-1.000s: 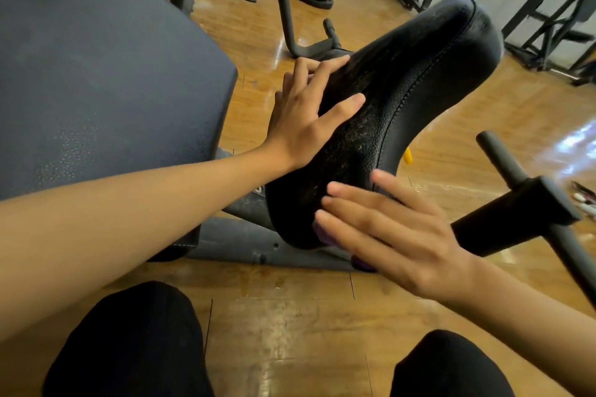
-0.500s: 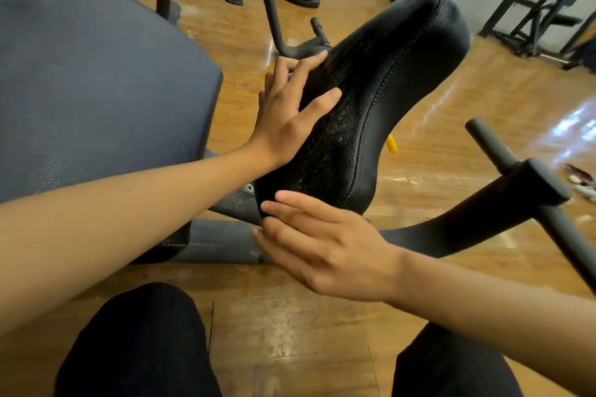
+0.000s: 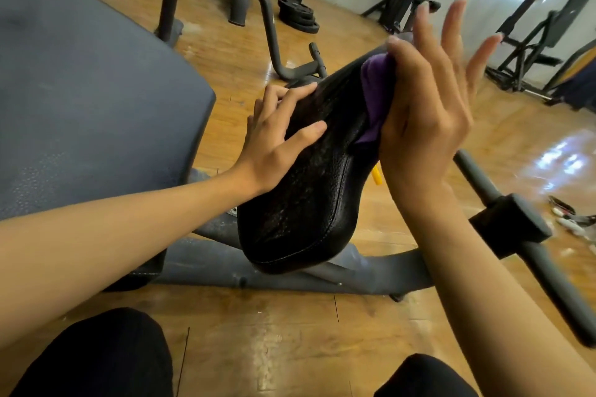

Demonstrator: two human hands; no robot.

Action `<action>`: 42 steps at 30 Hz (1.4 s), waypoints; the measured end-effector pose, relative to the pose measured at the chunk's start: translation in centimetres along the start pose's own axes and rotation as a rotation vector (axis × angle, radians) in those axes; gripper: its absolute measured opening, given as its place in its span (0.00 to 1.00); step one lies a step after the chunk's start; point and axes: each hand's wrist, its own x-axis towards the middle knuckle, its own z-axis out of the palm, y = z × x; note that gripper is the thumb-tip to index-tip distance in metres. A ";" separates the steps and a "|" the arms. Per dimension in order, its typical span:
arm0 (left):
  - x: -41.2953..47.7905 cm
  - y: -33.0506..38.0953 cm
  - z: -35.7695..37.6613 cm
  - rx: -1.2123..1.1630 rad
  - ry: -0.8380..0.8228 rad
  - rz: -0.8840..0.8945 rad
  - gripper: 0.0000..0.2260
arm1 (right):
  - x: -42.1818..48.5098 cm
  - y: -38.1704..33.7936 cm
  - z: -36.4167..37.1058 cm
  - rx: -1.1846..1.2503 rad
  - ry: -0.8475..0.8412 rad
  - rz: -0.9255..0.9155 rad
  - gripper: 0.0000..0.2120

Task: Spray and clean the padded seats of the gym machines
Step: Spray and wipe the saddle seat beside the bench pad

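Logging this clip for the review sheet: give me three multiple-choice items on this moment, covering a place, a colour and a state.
1. Where is the cloth?
A) lying on the floor
B) between the right hand and the upper part of the black seat
C) draped over the person's knee

2. What colour is the cloth?
A) purple
B) yellow
C) white

3. How are the right hand's fingers?
A) curled into a fist
B) straight and spread
C) out of view

Answers:
1 B: the palm presses the cloth onto the seat's upper end.
2 A: purple fabric shows beside the palm.
3 B: the fingers splay upward, clear of the seat.
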 end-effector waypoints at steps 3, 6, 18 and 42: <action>0.0 0.2 -0.1 0.015 0.008 -0.009 0.31 | -0.8 -1.7 -0.5 0.168 -0.090 0.206 0.10; 0.0 0.2 -0.1 0.040 0.009 0.016 0.32 | -3.8 -3.3 -2.8 0.361 -0.396 0.224 0.11; 0.1 0.1 -0.1 0.008 0.010 0.006 0.30 | -4.6 -2.4 -3.4 0.381 -0.320 0.170 0.06; -1.0 0.8 -11.4 1.102 -0.548 0.126 0.35 | 0.3 -1.0 -3.8 0.267 -0.568 -0.076 0.09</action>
